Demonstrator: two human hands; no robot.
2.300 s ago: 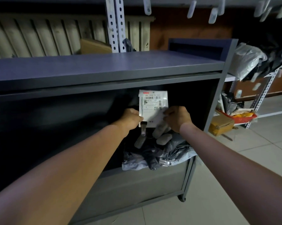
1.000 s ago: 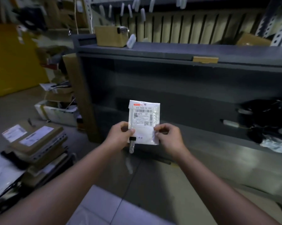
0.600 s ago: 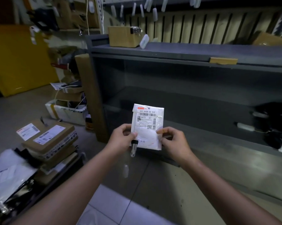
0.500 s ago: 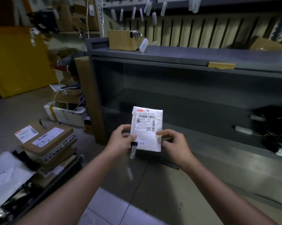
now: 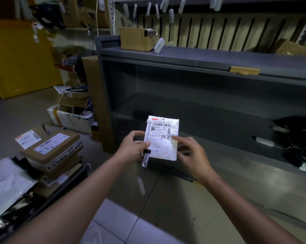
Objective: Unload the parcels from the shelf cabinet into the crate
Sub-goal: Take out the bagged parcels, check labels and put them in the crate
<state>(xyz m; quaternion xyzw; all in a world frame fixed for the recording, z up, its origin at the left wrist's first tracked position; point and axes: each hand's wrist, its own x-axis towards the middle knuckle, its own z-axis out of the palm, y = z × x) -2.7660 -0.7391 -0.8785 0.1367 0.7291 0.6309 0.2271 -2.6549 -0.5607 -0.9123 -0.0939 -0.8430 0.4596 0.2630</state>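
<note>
Carry step. Parcel (image 5: 162, 138) is clear of the cabinet (image 5: 184, 57) behind the hands and upright between them. Left hand (image 5: 131, 148) pinches its left edge, right hand (image 5: 191, 154) its right. Next: swing down-left of the left hand, release over the crate (image 5: 57, 198), probably onto the boxes (image 5: 55, 147).
</note>
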